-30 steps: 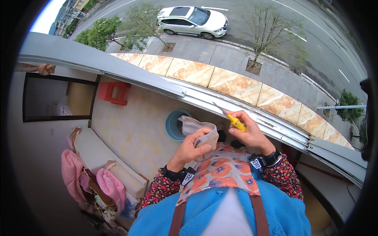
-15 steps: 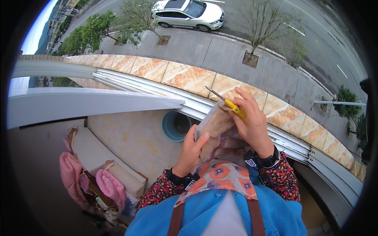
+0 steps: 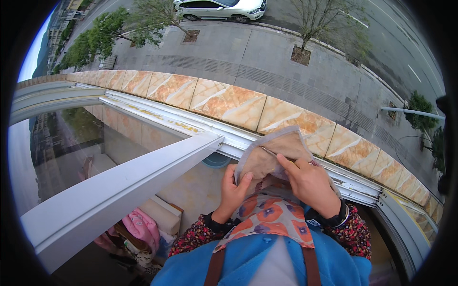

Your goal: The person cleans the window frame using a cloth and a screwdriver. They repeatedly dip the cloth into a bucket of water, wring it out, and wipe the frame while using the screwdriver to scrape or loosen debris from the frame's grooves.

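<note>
The left hand (image 3: pixel 232 192) pinches a beige cloth (image 3: pixel 284 142) at its edge; the right hand (image 3: pixel 312 185), curled, grips a screwdriver (image 3: pixel 268 151).

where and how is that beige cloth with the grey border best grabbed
Probably pinch the beige cloth with grey border at its far top corner, coming from the far side. That corner spreads free, while the left hand grips its left edge and the right hand sits at its lower right, a slim metal shaft crossing its face.
</note>
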The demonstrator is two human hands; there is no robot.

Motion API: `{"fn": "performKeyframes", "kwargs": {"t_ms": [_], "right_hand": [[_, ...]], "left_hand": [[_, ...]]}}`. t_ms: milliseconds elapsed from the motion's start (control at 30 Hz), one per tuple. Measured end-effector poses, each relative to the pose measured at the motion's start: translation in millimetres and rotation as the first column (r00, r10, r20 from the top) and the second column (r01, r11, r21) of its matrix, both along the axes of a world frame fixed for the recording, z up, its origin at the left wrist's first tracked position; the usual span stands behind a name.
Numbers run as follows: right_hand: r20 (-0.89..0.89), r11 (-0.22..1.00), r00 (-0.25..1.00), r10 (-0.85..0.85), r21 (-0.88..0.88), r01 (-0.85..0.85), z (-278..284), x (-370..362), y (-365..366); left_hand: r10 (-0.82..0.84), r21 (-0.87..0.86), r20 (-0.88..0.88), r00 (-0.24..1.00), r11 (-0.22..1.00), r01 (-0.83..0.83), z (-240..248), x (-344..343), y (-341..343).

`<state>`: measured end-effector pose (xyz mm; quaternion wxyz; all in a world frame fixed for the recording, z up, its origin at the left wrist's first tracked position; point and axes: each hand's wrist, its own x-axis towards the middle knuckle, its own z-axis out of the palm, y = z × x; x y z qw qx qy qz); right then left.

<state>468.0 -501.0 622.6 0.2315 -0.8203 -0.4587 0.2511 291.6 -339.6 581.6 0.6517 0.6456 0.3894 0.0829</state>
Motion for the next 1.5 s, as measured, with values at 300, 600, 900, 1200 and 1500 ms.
{"fn": "performKeyframes", "kwargs": {"t_ms": [300, 600, 900, 1200, 1500], "right_hand": [[-0.030, 0.985, 0.995, 0.095, 0.149, -0.090, -15.3, 2.6, 87.6], [-0.009, 0.990, 0.991, 0.135, 0.046, -0.135, -15.6, 24.7, 76.5], [0.008, 0.970, 0.977, 0.213, 0.121, -0.213, -20.3, 22.6, 114.5], [0.010, 0.845, 0.847, 0.532, 0.053, -0.532, 1.9, 76.7, 134.0], [0.017, 0.921, 0.929, 0.368, 0.130, -0.367, -8.9, 56.1, 123.0]], "left_hand": [[0.126, 0.256, 0.048, 0.991, 0.957, -0.134, -2.2, 0.1, 22.9], [-0.169, 0.648, -0.006, 0.986, 0.750, 0.133, -2.2, 13.5, 13.6], [-0.222, 0.763, -0.170, 0.960, 0.587, 0.271, 6.4, 17.7, 14.7], [-0.400, 0.727, -0.151, 0.904, 0.575, 0.376, 11.2, 26.2, 23.9], [-0.366, 0.731, -0.159, 0.917, 0.580, 0.358, 14.2, 28.3, 27.9]]}}
